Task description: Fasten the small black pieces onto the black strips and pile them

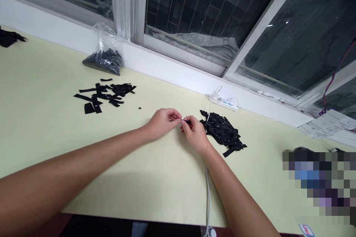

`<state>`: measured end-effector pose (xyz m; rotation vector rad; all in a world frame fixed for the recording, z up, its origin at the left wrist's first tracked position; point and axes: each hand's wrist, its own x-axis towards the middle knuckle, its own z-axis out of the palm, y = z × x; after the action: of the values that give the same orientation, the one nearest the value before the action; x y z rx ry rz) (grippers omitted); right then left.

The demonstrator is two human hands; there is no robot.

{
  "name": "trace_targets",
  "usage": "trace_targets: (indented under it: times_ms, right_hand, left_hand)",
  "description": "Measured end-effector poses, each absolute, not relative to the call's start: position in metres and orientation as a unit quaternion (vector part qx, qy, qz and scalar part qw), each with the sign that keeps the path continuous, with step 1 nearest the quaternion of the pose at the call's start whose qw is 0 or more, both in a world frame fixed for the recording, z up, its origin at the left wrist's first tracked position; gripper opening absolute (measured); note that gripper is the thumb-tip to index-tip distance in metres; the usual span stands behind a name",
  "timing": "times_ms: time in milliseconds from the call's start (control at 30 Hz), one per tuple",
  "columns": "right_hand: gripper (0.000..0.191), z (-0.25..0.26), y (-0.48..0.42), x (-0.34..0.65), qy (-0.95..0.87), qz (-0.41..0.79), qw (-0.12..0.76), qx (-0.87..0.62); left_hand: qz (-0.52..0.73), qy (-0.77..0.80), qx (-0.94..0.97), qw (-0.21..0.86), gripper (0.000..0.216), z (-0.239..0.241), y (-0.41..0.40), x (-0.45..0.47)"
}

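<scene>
Over the middle of the table, my left hand [164, 121] and my right hand [194, 132] meet fingertip to fingertip, both pinched closed. A short black fabric strip [188, 122] shows between the fingers of my right hand. My left fingertips close right beside it, but what they grip is too small to make out. Just right of my right hand lies a large heap of black strips [224, 130], some with small shiny spots. Left of my hands, a looser scatter of black strips [96, 98] covers part of the table. A small black disc [139, 108] lies alone between that scatter and my left hand.
A clear plastic bag [103, 57] of black pieces stands by the wall. Behind the right heap is a white power strip [226, 103]; its cable [207, 192] crosses the table under my right arm. More black pieces [10, 38] lie far left. A label [306, 229] sits front right.
</scene>
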<state>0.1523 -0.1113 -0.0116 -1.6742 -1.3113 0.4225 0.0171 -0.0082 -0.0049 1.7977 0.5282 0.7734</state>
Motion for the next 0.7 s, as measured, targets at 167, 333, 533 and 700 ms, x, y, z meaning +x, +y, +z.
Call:
trace_targets:
  times_ms: [167, 333, 533, 700]
  right_hand:
    - [0.024, -0.016, -0.107, 0.159, -0.514, 0.188, 0.505, -0.667]
    - [0.025, -0.019, -0.105, 0.172, -0.459, 0.171, 0.554, -0.673]
    - [0.022, -0.022, -0.102, 0.173, -0.450, 0.138, 0.558, -0.684]
    - [0.020, -0.022, -0.101, 0.168, -0.461, 0.129, 0.541, -0.692]
  left_hand:
    - [0.342, 0.196, 0.815, 0.425, 0.024, -0.003, -0.011, 0.014]
    - [0.369, 0.162, 0.858, 0.320, 0.046, -0.006, -0.012, 0.007]
    - [0.336, 0.121, 0.898, 0.256, 0.038, -0.011, -0.012, 0.004]
    - [0.321, 0.104, 0.913, 0.230, 0.032, -0.008, -0.015, 0.005]
